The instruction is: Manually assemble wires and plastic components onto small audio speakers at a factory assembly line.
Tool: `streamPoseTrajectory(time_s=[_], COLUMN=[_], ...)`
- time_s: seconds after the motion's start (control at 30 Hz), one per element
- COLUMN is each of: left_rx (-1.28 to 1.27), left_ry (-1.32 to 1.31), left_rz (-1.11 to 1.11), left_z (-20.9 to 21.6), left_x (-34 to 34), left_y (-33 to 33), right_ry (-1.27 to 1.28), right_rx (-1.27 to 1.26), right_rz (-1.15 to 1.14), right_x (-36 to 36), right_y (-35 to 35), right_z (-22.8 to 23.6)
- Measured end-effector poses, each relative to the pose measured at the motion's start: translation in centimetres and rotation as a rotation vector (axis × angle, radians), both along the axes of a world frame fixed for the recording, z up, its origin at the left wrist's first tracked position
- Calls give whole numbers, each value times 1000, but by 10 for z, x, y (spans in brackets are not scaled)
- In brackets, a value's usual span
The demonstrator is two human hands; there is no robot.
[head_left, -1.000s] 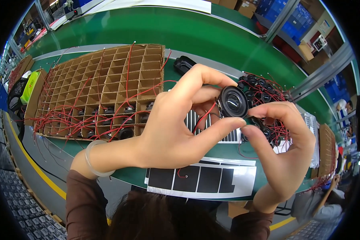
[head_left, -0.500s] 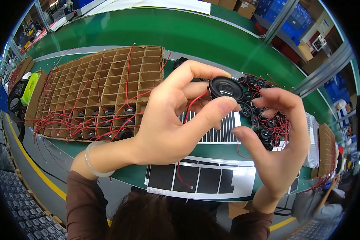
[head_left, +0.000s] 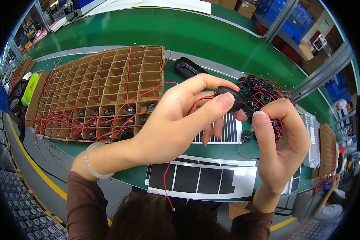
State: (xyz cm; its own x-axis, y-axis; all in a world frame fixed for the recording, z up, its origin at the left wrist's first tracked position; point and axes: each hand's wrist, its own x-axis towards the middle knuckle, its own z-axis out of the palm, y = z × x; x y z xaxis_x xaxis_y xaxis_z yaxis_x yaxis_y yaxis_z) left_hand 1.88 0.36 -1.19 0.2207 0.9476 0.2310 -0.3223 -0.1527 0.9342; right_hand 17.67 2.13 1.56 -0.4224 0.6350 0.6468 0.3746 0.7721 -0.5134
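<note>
My left hand [head_left: 176,126] pinches a small round black speaker [head_left: 229,94] between thumb and fingers, its edge tilted toward me. The speaker's red wire [head_left: 167,180] runs behind the palm and hangs below the wrist, ending in a small pale connector. At the speaker's right edge, my right hand [head_left: 282,144] has thumb and forefinger closed on a thin black strip [head_left: 247,109], which reaches to the speaker. The forefinger and thumb partly cover where it ends. Beneath the hands lies a white sheet with black stripes [head_left: 232,130].
A cardboard divider box [head_left: 108,76] with wired speakers in its near cells stands left. Beyond my right hand is a pile of wired speakers [head_left: 264,90]; one loose speaker [head_left: 246,136] lies nearer. A black elongated object [head_left: 186,67] lies behind. Sheets with black rectangles [head_left: 210,180] line the near edge.
My right hand has closed from an open curl and come to the speaker's edge, pinching the black strip. The speaker has tilted and lowered slightly in my left hand.
</note>
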Motion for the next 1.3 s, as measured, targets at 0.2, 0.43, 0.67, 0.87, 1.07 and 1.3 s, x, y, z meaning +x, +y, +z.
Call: streamPoseTrajectory(time_s=[0.2, 0.43, 0.67, 0.87, 1.07, 1.3], left_rx=[154, 138, 110, 102, 107, 46], left_ry=[100, -18, -12, -41, -41, -32], left_rz=[132, -19, -94, -122, -124, -158], left_z=[-2, -1, 2, 2, 1, 2], left_x=[-1, -4, -6, -4, -3, -5], left_y=[3, 5, 2, 1, 3, 1], right_ry=[39, 67, 41, 55, 33, 16], right_rx=[-73, -234, -193, -165, -207, -187], right_rz=[218, 116, 158, 171, 156, 191], right_x=[-2, 6, 7, 7, 8, 9], right_y=[-4, 3, 9, 10, 11, 11], right_z=[-1, 9, 8, 6, 8, 7])
